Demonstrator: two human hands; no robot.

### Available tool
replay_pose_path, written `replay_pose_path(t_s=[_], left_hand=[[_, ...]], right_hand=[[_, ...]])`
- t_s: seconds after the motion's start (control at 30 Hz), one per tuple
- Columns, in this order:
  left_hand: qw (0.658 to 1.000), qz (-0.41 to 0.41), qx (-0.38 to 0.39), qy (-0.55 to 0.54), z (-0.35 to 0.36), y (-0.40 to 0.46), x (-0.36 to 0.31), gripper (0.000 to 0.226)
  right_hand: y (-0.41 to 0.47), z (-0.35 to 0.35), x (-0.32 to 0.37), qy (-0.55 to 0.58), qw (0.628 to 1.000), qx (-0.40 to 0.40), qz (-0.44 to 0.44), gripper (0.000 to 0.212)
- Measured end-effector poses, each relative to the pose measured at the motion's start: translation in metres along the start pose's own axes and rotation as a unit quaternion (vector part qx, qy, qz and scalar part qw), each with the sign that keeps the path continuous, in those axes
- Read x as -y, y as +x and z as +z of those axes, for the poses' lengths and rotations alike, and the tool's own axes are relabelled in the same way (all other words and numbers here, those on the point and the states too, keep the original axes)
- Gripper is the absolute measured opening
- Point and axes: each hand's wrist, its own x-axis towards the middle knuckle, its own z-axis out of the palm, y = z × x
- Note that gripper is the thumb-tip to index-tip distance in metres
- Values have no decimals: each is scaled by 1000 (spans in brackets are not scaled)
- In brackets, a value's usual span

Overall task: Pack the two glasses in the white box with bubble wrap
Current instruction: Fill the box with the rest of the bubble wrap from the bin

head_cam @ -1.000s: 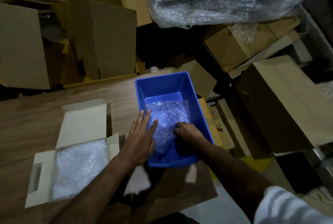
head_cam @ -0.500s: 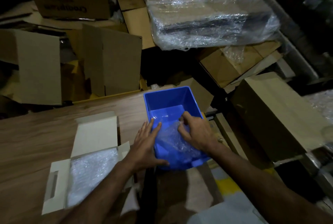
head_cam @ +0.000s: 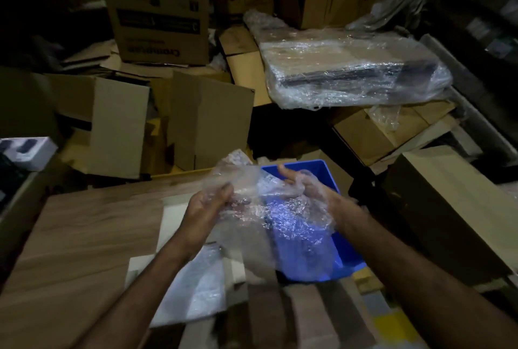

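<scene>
Head view, looking down: I hold a sheet of bubble wrap [head_cam: 269,208] up in the air with both hands, above the near end of the blue bin [head_cam: 330,180] and the right edge of the white box [head_cam: 173,214]. My left hand [head_cam: 204,205] grips the sheet's left part, fingers curled round a bunched fold of it. My right hand [head_cam: 308,188] is under the sheet's right part, fingers bent and closed on the plastic, and the wrap drapes over the back of that hand and the wrist. The sheet hangs crumpled between my hands and trails down toward me, blurred at its lower edge.

The white box lies open on the wooden table [head_cam: 84,236], to the left of the blue bin, its lid flap turned back away from me. Another piece of bubble wrap lining [head_cam: 193,287] lies inside it, partly hidden by my left forearm. The blue bin stands at the table's right edge, just beside the box. I cannot see any glasses; whether one is inside the sheet I hold, I cannot tell.

Beyond the table stand brown cardboard boxes [head_cam: 207,124], and to the right behind the bin lies a flat parcel wrapped in clear film [head_cam: 350,68]. At the far left edge sits a small white carton [head_cam: 30,152].
</scene>
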Motion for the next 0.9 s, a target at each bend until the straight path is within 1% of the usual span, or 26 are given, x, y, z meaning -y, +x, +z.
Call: replay_pose_path(t_s=[0.03, 0.1, 0.17, 0.2, 0.23, 0.27, 0.3, 0.33, 0.4, 0.47, 0.53, 0.57, 0.63, 0.7, 0.73, 0.77, 0.8, 0.83, 0.87, 0.9], left_hand=[[999, -7, -44, 6, -5, -4, -2, 34], [987, -22, -157, 18, -16, -12, 0, 31], [964, -39, -263, 9, -32, -21, 6, 31], [953, -49, -299, 10, -42, -26, 11, 32], [943, -59, -328, 8, -51, -31, 15, 34], [935, -63, -349, 4, -60, -36, 20, 34], [931, -71, -359, 1, -67, -40, 24, 34], [928, -76, -366, -2, -73, -45, 26, 34], [925, -78, -372, -21, -86, -53, 30, 29], [929, -72, -357, -64, -99, -61, 34, 22], [939, -73, -327, -76, -112, -71, 38, 28], [944, -72, -314, -68, -118, -76, 40, 33], [950, -71, -300, -50, -127, -83, 44, 38], [952, -63, -291, -67, -132, -87, 45, 28], [954, -58, -286, -75, -136, -89, 44, 20], [956, -53, -280, -72, -139, -90, 43, 17], [961, -47, -268, -55, -144, -91, 43, 23], [966, -46, -252, -29, -149, -93, 43, 34], [971, -49, -235, 1, -153, -95, 42, 47], [975, -56, -214, 26, -155, -98, 39, 61]], right_hand=[[0, 13, -5, 74, 997, -4, -6, 75], [-1, 38, -21, 253, 967, 23, 11, 87], [-9, 63, -41, 350, 933, 76, 18, 99], [-12, 72, -50, 363, 925, 110, 28, 105], [-14, 80, -58, 355, 925, 131, 35, 106], [-8, 85, -66, 328, 935, 131, 35, 98], [-4, 92, -70, 285, 952, 110, 29, 88], [0, 100, -73, 241, 968, 70, 21, 84], [9, 111, -80, 182, 983, -4, -9, 85], [11, 120, -81, 123, 989, -75, -46, 78], [12, 123, -81, 43, 987, -127, -85, 76], [13, 122, -82, 4, 984, -136, -110, 76], [12, 120, -83, -61, 976, -123, -170, 71], [10, 116, -84, -93, 971, -108, -191, 67], [11, 115, -85, -99, 972, -105, -185, 62], [12, 114, -84, -100, 974, -104, -174, 54], [12, 113, -85, -97, 977, -100, -162, 47], [13, 112, -86, -99, 979, -97, -149, 42], [12, 112, -86, -106, 980, -89, -141, 43], [12, 111, -86, -122, 980, -84, -134, 52]])
